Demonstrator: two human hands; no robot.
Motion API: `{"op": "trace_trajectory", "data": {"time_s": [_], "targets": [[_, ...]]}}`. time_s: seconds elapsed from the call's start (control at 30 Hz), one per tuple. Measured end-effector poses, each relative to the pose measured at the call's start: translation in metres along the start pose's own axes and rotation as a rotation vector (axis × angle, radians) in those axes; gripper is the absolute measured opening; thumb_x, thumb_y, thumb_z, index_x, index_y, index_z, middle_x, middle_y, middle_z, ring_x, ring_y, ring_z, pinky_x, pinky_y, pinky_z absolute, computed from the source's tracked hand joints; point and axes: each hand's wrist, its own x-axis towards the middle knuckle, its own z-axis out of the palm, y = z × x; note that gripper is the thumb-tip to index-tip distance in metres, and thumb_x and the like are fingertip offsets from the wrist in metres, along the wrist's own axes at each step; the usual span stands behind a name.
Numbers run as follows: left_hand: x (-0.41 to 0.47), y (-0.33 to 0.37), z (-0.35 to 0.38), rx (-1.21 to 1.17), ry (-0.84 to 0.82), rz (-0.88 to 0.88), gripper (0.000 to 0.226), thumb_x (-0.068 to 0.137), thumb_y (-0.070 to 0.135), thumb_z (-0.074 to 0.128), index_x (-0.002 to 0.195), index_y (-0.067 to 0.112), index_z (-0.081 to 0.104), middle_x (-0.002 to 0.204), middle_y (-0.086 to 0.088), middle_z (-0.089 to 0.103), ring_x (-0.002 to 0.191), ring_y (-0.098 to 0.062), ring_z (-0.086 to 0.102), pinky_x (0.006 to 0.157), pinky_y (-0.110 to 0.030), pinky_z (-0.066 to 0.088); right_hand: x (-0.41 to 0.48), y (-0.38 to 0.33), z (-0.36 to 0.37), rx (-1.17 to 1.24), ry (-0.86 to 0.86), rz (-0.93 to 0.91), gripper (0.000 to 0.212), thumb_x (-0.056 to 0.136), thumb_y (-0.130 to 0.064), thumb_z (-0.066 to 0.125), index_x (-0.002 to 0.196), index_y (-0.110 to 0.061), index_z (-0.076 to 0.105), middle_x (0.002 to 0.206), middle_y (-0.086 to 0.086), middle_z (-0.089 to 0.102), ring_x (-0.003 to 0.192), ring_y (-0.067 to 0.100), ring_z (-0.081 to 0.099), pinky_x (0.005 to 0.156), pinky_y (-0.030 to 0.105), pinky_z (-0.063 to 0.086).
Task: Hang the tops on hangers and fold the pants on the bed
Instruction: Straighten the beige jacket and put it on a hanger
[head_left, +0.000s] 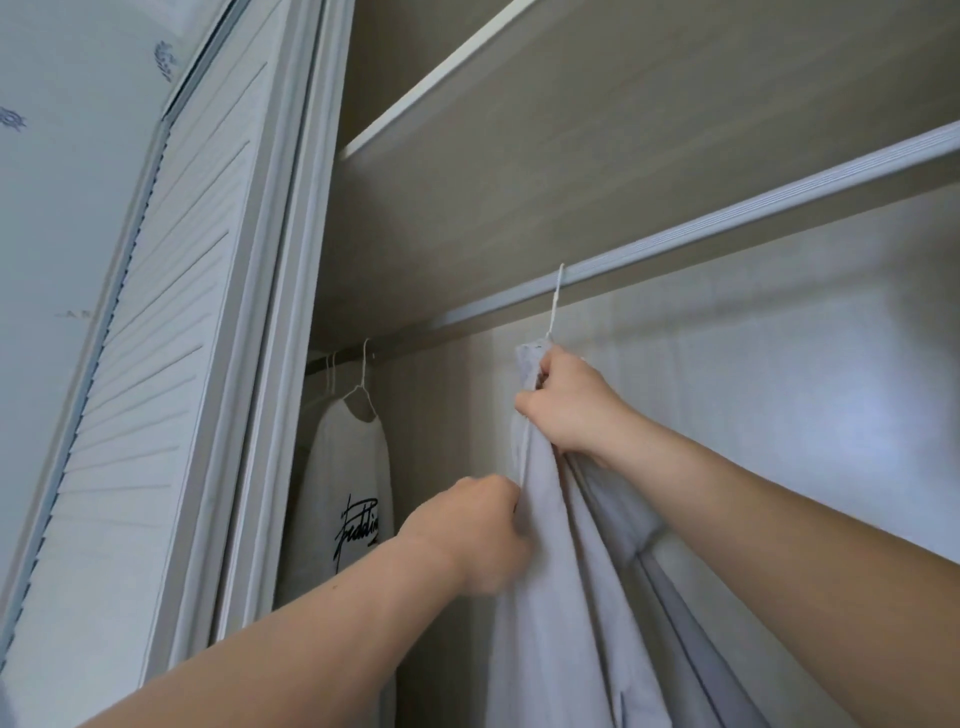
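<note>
Pale timber-look wardrobe interior: louvred sliding door (171, 364) at left, shelf (519, 182) overhead, hanging rail (727, 218) running beneath it. Grey top (571, 597) hangs from the rail at centre frame, its white hanger hook (555, 301) seated over the rail. White printed T-shirt (337, 493) is already hung further left, well apart from it. Right hand (576, 405) is closed round the bunched neckline just below the hook. Left hand (478, 530) is lower, fingers curled on the garment's front edge and apparently pinching it, though blur softens the fingertips.

Assessment: the step in hand is settling the grey top on its hanger. Recommend steadying the neck with the right hand while the left draws the fabric down evenly, so both shoulders seat and the hook does not lift off the rail.

Not verifiable: hanger shoulders, covered by cloth; garment hem, cut off below; bed and pants, out of view.
</note>
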Motion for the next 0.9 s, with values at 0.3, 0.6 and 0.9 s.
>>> {"op": "trace_trajectory", "data": {"time_s": [0.3,0.6,0.9], "targets": [[0.004,-0.061,0.01,0.2,0.028,-0.153,0.016,0.093,0.022,0.051,0.109,0.024,0.055,0.102,-0.001,0.062,0.091,-0.026,0.064,0.083,-0.046,0.057,0.045,0.022,0.102,0.183,-0.053,-0.042,0.009,0.093,-0.012,0.06,0.085,-0.011,0.062,0.071,0.003,0.057,0.077,0.026,0.057,0.064,0.027,0.037],[0.013,-0.091,-0.003,0.354,-0.032,-0.288,0.021,0.099,0.011,0.051,0.119,0.015,0.056,0.099,-0.004,0.058,0.09,-0.023,0.06,0.085,-0.039,0.054,0.093,0.019,0.203,0.198,-0.112,-0.051,0.017,0.097,-0.026,0.056,0.105,-0.02,0.07,0.107,0.011,0.069,0.099,0.033,0.064,0.082,0.037,0.052],[0.013,-0.098,-0.013,0.543,-0.131,-0.392,0.023,0.099,0.013,0.055,0.121,0.013,0.058,0.092,-0.003,0.051,0.088,-0.024,0.056,0.076,-0.036,0.046,0.103,0.017,0.232,0.201,-0.178,-0.054,0.033,0.099,-0.024,0.057,0.131,-0.017,0.062,0.11,0.012,0.07,0.094,0.034,0.069,0.071,0.036,0.06]]}}
